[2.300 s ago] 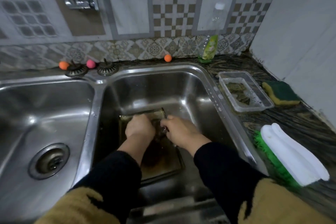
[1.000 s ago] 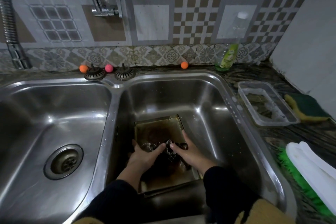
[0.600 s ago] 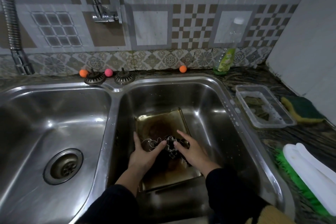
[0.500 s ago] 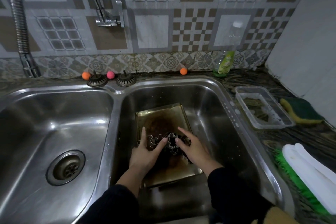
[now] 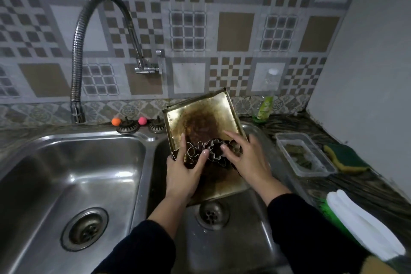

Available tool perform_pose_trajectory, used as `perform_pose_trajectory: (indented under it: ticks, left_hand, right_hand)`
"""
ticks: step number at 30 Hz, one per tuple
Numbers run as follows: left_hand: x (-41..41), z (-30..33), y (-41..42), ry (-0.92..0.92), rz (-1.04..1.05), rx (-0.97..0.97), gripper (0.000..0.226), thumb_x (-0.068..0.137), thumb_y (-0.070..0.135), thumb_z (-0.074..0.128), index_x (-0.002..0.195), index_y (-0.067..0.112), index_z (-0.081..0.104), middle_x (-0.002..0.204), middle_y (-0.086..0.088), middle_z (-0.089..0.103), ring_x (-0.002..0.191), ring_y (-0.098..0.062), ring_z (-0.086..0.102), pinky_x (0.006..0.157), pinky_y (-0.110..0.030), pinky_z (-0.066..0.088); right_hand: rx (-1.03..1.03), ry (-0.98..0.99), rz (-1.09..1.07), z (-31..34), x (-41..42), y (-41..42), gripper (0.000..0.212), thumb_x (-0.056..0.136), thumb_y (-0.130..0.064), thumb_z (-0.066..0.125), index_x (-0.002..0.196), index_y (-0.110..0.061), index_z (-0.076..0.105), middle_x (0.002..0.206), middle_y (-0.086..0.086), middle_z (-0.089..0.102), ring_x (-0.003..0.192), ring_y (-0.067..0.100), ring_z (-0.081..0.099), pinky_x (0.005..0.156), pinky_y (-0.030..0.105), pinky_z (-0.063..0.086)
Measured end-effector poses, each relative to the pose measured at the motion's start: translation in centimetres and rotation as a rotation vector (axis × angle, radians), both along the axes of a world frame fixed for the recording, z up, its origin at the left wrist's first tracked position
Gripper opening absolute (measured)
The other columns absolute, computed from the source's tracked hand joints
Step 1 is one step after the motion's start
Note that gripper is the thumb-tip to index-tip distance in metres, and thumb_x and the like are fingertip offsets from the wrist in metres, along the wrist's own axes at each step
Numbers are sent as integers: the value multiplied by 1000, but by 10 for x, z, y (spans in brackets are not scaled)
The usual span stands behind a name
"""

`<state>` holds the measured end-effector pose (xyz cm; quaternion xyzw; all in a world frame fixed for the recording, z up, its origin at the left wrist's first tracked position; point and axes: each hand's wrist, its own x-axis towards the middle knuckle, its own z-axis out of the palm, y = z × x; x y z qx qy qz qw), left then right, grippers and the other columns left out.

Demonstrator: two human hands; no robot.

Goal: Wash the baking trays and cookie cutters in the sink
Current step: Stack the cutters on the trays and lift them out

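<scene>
We see a brass-coloured baking tray [image 5: 224,109], centre burnt dark brown, tilted up above the right sink basin [image 5: 233,240]. Metal cookie cutters [image 5: 214,151] lie on it. Left hand [image 5: 183,171] and right hand [image 5: 246,160] press them with fairly straight fingers.

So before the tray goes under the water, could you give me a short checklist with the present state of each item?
1. Baking tray lifted off the sink floor, far end raised: ok.
2. Cookie cutters held against the tray: ok; the left hand and right hand press them with spread fingers.
3. Tray clean: not ok, dark burnt stain in the middle.
4. Drain unblocked: ok.
5. Water running from the faucet: not ok, no stream seen, and its spout hangs left of the tray.
6. Sponge within reach on the counter: ok.
</scene>
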<state>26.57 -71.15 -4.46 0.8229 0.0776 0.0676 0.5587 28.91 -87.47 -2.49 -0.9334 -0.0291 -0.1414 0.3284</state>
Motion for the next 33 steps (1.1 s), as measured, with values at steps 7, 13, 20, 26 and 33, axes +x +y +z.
perform_pose_trajectory:
  ticks: [7,13,20,26,33]
  left_hand:
    - [6,46,-14,-297,12,-125,79,78,68,50,142,61,4,158,-8,17,145,-25,18,110,-41,22]
    - [12,84,-23,-410,13,-171,80,79,66,48,145,57,3,159,-11,12,145,-29,16,111,-50,22]
    - [16,107,-25,-545,17,-189,80,82,62,48,149,49,6,156,-6,21,139,-17,22,101,-32,18]
    - [15,114,-26,-611,28,-197,78,87,59,50,150,47,5,155,-4,23,124,-1,19,102,-30,17]
    - [7,116,-22,-606,44,-213,84,77,75,45,147,53,3,155,-8,23,136,-14,25,101,-34,20]
  right_hand:
    - [-197,-274,8,76,-1,-8,49,88,-57,51,136,-54,39,146,11,34,123,29,50,82,34,52]
    - [-277,-391,-12,127,-6,-10,49,90,-56,50,137,-52,39,149,11,30,129,29,45,89,40,50]
    - [-329,-467,-33,159,-14,-10,48,90,-57,50,136,-53,38,150,10,29,131,30,44,86,41,54]
    - [-380,-522,-29,173,-16,-9,48,90,-57,48,136,-52,38,149,13,31,126,31,48,84,43,55]
    - [-404,-524,-25,176,-23,-3,48,90,-57,47,137,-51,37,150,13,30,127,30,48,83,42,54]
